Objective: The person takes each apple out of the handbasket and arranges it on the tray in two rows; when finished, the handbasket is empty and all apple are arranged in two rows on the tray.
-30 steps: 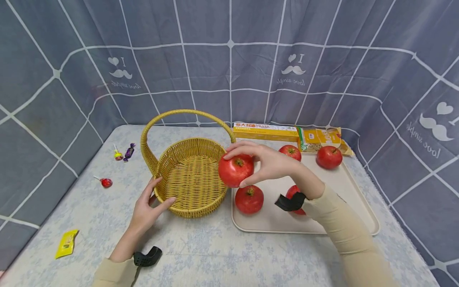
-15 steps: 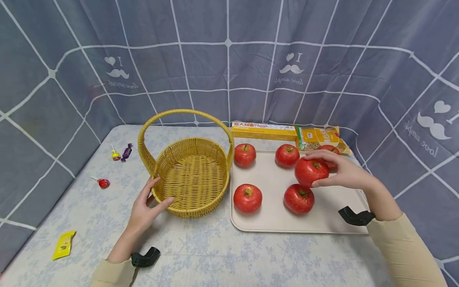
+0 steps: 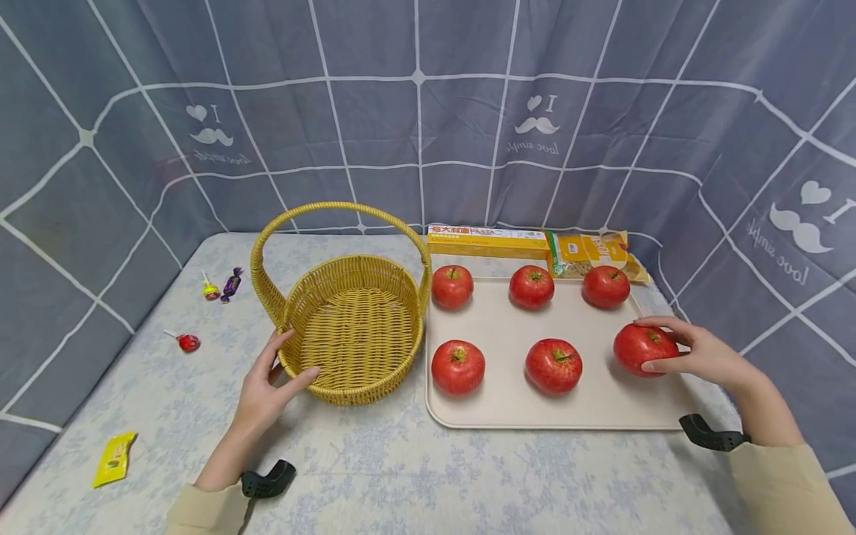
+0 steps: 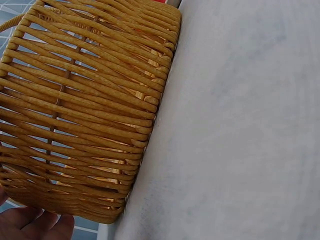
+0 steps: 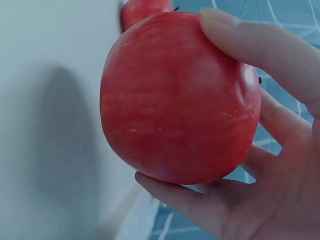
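In the head view my right hand (image 3: 709, 359) holds a red apple (image 3: 645, 349) low over the right side of a cream tray (image 3: 495, 412). The right wrist view has thumb and fingers around this apple (image 5: 175, 100), its shadow cast on the tray surface. On the tray sit several more red apples, among them a front left one (image 3: 458, 368), a front middle one (image 3: 553, 366) and a back right one (image 3: 605, 287). My left hand (image 3: 264, 394) grips the rim of a round wicker basket (image 3: 357, 394) with a tall handle; nothing lies inside it.
Behind the tray lie a yellow pasta box (image 3: 488, 244) and an orange packet (image 3: 591, 253). To the basket's left are a red lollipop (image 3: 189, 342), a yellow lollipop (image 3: 211, 290), a purple wrapped candy (image 3: 231, 284) and a yellow sachet (image 3: 115, 461). A grey curtain (image 3: 374, 119) encloses the table.
My right hand has carried the apple from beside the basket across the tray to its right side and lowered it. The left hand has stayed at the basket rim.
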Action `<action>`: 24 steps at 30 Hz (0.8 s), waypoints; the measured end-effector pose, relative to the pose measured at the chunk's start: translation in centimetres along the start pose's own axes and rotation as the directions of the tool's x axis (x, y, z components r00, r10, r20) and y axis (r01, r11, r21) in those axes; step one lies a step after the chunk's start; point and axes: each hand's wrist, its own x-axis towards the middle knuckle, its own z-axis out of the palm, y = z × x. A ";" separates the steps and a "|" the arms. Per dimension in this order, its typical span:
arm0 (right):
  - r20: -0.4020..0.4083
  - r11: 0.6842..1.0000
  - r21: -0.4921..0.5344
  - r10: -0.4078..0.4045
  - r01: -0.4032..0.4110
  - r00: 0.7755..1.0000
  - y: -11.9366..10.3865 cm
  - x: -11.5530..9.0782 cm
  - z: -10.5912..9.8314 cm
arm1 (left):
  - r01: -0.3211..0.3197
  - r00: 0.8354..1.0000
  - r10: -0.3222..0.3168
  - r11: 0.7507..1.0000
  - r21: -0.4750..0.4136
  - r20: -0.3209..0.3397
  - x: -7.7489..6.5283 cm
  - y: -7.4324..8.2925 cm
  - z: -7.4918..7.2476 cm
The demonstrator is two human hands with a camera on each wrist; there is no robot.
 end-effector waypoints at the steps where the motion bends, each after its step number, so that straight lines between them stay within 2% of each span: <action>1: 0.006 1.000 0.001 0.008 -0.008 1.000 0.4 -0.2 0.0 | -0.001 1.000 0.001 1.000 -0.001 -0.001 0.0 0.0 0.0; 13: 0.074 0.996 0.067 0.046 -0.051 0.996 3.0 -1.4 0.7 | -0.004 1.000 0.004 1.000 -0.021 0.001 0.0 0.0 0.1; 19: 0.122 0.995 0.068 0.068 -0.077 0.990 2.2 -1.0 0.6 | 0.017 1.000 -0.016 1.000 -0.013 0.015 0.3 0.1 0.0; 24: 0.151 0.995 -0.055 0.096 -0.088 0.984 0.1 -0.3 0.6 | 0.027 0.994 -0.038 0.994 0.104 0.104 0.5 1.0 -0.7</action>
